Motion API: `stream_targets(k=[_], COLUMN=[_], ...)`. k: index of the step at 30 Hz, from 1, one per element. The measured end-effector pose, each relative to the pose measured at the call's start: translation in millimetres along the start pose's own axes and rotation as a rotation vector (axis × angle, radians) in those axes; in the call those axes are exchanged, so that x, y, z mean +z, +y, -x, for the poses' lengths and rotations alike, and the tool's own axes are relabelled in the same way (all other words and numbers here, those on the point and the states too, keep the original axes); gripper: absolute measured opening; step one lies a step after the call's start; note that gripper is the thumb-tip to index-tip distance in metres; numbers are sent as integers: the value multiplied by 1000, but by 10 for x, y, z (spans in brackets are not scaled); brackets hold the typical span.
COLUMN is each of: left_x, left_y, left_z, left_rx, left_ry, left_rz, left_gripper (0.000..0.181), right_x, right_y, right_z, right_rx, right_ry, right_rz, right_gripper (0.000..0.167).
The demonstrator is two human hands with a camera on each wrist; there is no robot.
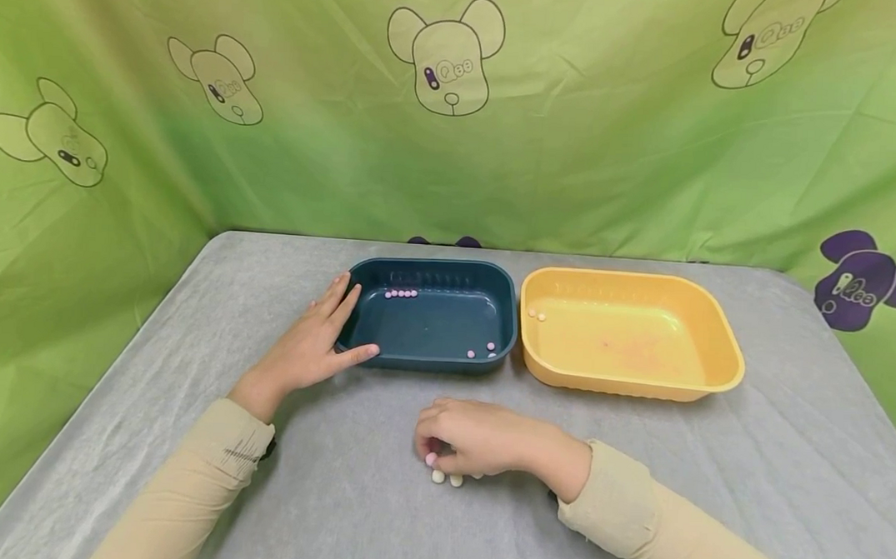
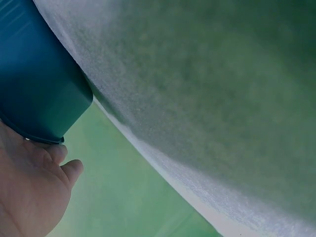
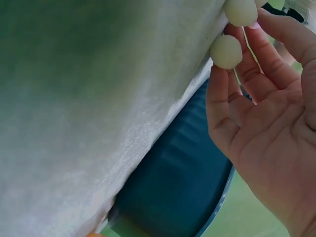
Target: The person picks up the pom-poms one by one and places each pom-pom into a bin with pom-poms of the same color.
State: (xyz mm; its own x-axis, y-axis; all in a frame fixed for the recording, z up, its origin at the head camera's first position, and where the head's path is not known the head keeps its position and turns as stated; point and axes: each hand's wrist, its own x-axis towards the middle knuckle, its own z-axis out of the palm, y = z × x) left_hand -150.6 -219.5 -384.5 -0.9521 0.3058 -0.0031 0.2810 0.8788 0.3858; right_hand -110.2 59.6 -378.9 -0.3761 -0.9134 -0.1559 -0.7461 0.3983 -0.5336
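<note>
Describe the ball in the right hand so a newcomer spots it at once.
On the grey table, find the blue tray, then the right hand on its near side. That hand pinches the ball: pink, unlike the white balls beside it.

Bright green fabric [image 1: 310,182] hangs in soft folds behind and along both sides of a surface [image 1: 334,491] covered in pale grey cloth with rounded far corners. Outlined cartoon animal heads [image 1: 453,67] with round ears dot the fabric; a solid purple head [image 1: 856,285] sits at right. Light is soft.
</note>
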Motion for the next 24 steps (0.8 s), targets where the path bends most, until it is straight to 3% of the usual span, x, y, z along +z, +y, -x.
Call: stream_targets(k=[18, 24], left_x=[6, 9], left_y=[-3, -10], left_z=[-5, -1], left_rx=[1, 4], left_ry=[5, 3], left_rz=[3, 0], left_gripper=[98, 99], right_x=[-75, -89], right_y=[74, 74], right_z=[61, 61], right_rx=[37, 15], right_ry=[109, 133], right_rz=[-85, -78], right_gripper=[8, 8])
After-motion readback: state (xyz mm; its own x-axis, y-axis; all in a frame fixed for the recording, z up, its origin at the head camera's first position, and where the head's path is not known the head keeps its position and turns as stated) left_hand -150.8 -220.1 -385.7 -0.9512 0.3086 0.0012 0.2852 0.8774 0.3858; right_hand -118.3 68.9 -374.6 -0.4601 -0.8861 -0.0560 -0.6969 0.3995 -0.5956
